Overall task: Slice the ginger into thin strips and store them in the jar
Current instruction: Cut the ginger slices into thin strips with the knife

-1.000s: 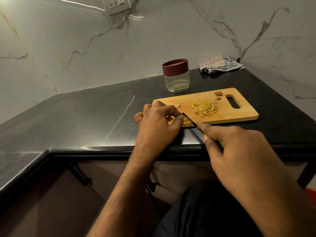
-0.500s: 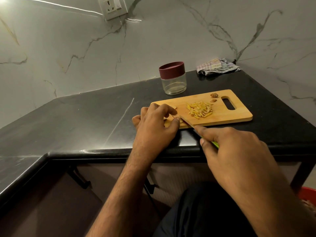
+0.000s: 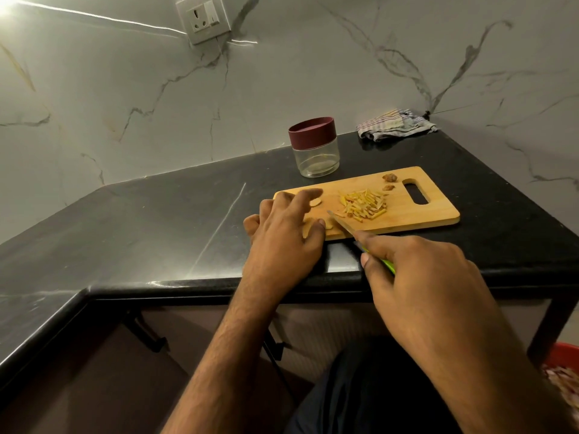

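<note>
Ginger strips (image 3: pixel 363 204) on board (image 3: pixel 438 214); left hand (image 3: pixel 286 233) spread loose, right hand (image 3: pixel 416 277) gripping knife (image 3: pixel 341 222).

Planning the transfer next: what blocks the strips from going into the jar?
The lid is on the jar, closing its mouth. The board between the strips and jar is bare.

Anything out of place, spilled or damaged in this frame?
Nothing stands out. The ginger strips sit piled on the cutting board, none off it. The jar stands upright, lid on. The right hand grips the knife.
</note>
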